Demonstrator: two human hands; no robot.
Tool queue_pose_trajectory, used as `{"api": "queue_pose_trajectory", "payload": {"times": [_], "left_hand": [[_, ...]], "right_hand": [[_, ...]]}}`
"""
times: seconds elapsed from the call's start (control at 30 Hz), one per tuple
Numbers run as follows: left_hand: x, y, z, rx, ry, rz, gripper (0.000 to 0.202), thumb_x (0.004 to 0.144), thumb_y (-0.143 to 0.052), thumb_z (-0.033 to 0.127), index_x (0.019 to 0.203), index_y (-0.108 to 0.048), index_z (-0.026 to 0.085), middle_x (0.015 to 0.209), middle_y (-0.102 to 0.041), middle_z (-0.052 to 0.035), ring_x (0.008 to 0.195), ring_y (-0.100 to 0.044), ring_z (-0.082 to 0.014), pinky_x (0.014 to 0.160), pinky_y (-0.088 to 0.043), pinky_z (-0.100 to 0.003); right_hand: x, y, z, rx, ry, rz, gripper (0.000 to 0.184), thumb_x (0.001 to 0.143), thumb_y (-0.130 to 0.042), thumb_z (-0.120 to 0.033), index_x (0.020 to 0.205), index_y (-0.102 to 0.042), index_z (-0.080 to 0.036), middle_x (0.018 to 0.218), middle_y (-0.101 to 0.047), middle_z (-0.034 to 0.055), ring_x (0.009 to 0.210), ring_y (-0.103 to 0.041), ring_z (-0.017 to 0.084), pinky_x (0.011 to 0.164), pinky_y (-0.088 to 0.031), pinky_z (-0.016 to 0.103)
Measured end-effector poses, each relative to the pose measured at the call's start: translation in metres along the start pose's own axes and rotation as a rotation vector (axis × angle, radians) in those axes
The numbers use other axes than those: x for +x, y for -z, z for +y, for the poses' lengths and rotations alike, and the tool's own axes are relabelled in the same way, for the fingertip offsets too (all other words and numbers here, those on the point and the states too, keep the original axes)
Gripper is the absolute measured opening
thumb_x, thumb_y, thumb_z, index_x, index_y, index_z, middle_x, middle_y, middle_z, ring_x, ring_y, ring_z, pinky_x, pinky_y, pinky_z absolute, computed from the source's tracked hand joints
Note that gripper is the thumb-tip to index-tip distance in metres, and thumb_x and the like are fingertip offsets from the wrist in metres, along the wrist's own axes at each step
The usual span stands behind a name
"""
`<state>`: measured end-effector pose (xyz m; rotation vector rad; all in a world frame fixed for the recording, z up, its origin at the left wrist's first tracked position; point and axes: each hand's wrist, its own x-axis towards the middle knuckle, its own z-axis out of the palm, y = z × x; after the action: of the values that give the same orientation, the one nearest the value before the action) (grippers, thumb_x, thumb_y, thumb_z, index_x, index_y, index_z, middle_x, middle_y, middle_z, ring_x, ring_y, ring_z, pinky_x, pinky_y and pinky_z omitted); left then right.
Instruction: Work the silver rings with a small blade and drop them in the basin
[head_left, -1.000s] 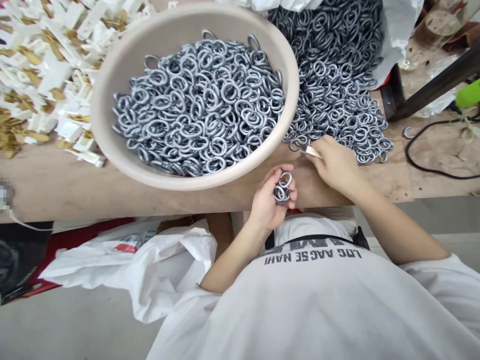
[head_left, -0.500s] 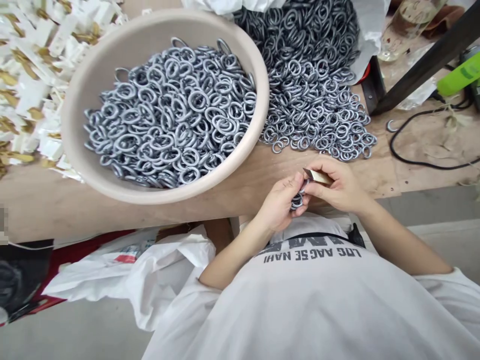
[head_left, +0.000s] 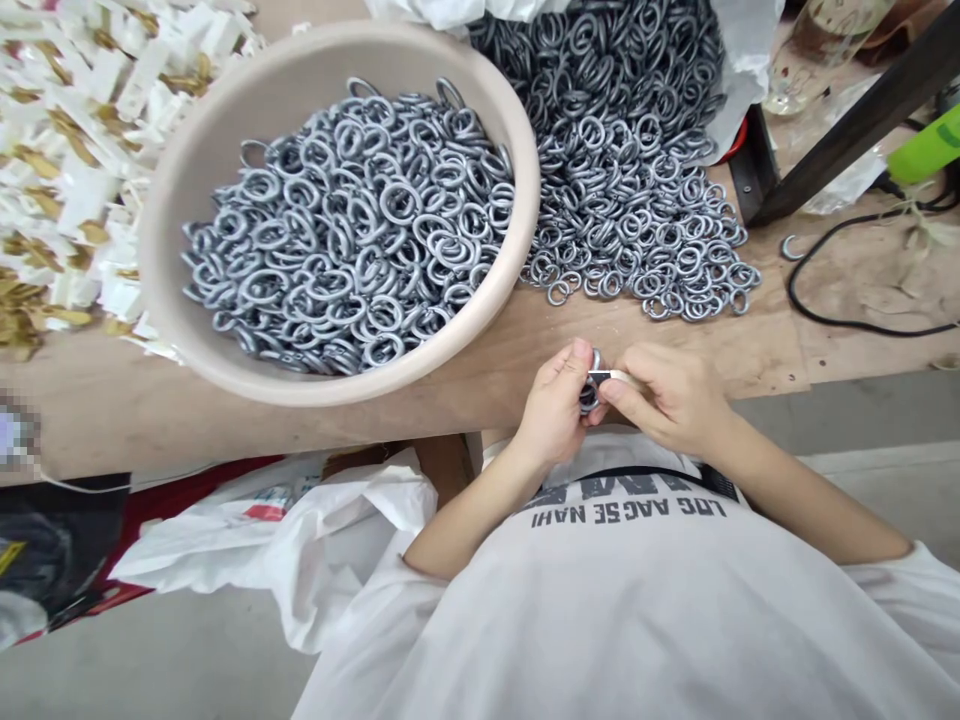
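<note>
The left hand [head_left: 555, 408] clamps a small bunch of grey metal rings [head_left: 590, 394] between thumb and fingers, steadying them against the flat blade [head_left: 606, 376] pinched in the right hand [head_left: 670, 398], just off the wooden table edge [head_left: 450, 418] below a beige bowl [head_left: 527, 190] of more rings [head_left: 345, 235].

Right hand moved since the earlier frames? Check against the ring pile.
Yes. The right hand has drawn back from the loose pile of metal rings, toward the person's body, and now sits next to the left hand.
</note>
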<state>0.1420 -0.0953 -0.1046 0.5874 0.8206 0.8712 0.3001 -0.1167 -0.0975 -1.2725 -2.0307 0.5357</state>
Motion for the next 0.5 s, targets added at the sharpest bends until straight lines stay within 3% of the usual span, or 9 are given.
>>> {"api": "queue_pose_trajectory", "payload": {"times": [0.37,0.5], "left_hand": [[-0.007,0.004,0.000,-0.017,-0.003,-0.002,0.057,0.081,-0.070,0.070,0.071,-0.046,0.019,0.054,-0.045,0.0075,0.038,-0.040,-0.0051,0.036,-0.026,-0.019],[-0.017,0.009,-0.001,0.072,-0.001,-0.162,0.051,0.090,-0.064,0.062,0.070,-0.048,0.018,0.056,-0.052,0.0036,0.041,-0.044,-0.0060,0.039,-0.031,-0.019]], "right_hand": [[0.000,-0.007,-0.005,0.079,0.010,0.000,0.030,0.101,-0.057,-0.038,0.077,-0.055,-0.020,0.068,-0.054,-0.0023,0.061,-0.050,0.012,0.061,-0.034,0.028],[0.008,-0.006,0.013,-0.008,-0.207,0.001,0.043,0.104,-0.048,-0.048,0.071,-0.052,-0.022,0.062,-0.050,-0.0023,0.059,-0.048,0.013,0.059,-0.030,0.029]]}}
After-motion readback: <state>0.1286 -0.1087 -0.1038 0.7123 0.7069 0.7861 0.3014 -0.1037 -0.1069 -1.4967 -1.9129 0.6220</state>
